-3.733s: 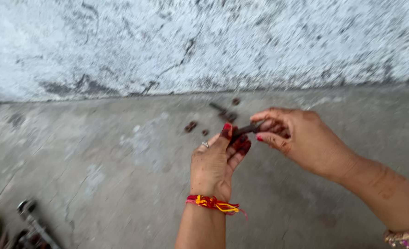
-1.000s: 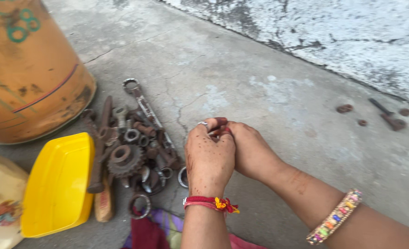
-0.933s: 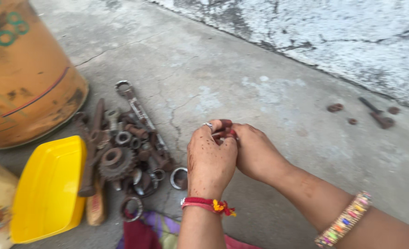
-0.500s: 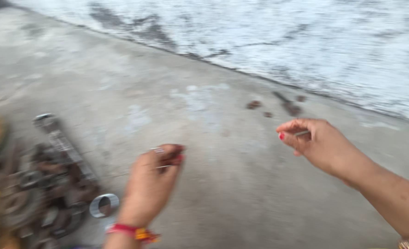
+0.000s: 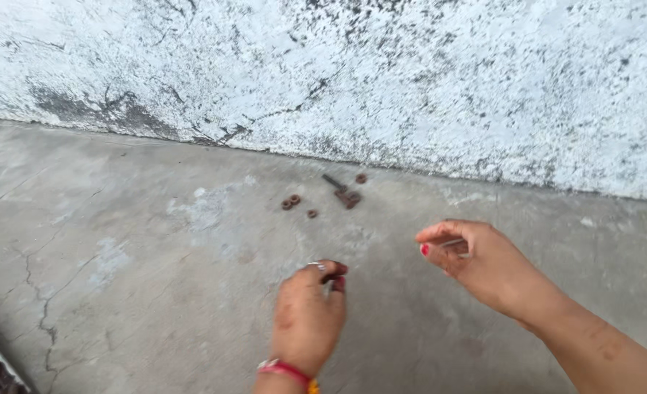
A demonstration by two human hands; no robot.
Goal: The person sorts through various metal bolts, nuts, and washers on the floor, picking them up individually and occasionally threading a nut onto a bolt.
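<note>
Apparently sorting small rusty hardware on the concrete floor [image 5: 119,292]. Left hand [image 5: 307,321] curls its fingertips around a small dark piece, kind unclear. Beyond lie loose nuts [image 5: 291,202] and a rusty bolt [image 5: 340,190], long axis diagonal, tip toward the wall [image 5: 338,73]. Right hand [image 5: 477,259] pinches something thin; best set down gently beside the group.

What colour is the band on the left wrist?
Red, with a bit of yellow at the edge: the band on the left hand, head view.
</note>
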